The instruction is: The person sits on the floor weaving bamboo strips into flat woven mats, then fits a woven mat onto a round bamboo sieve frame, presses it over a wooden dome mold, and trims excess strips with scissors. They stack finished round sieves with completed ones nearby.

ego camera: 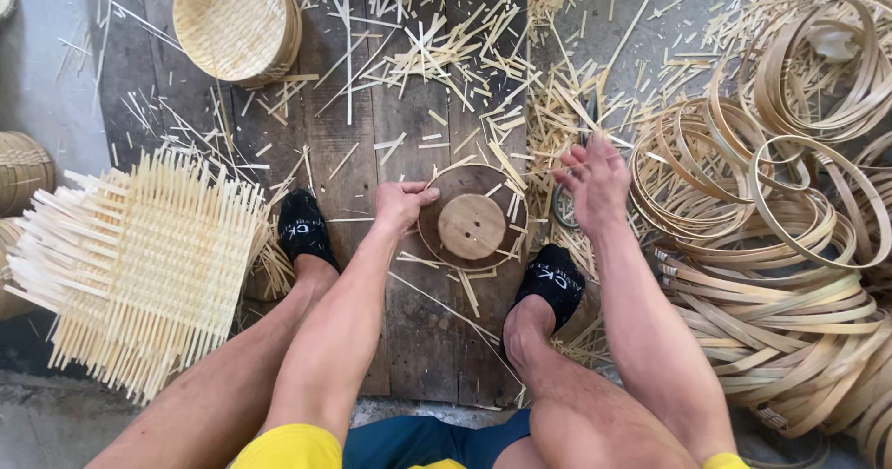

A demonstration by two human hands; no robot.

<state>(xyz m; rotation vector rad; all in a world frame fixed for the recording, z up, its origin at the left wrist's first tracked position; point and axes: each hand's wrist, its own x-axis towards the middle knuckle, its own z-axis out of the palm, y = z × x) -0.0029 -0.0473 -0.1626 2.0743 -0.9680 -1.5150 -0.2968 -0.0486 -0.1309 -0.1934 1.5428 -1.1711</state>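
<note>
Knees at bottom of frame, feet in black socks on plank board (409, 339). Left hand (401, 203) at centre, fingers closed on rim of round wooden mould (472, 218). Right hand (595, 176) just right of mould, fingers spread, holding nothing, above dark scissors-like tool I cannot see well. Woven square mat (139, 264) lies at left, untrimmed. Bamboo hoops (780, 227) piled at right. Finished round tray (237, 23) at upper left. I judge mould has no weave on it yet.
</note>
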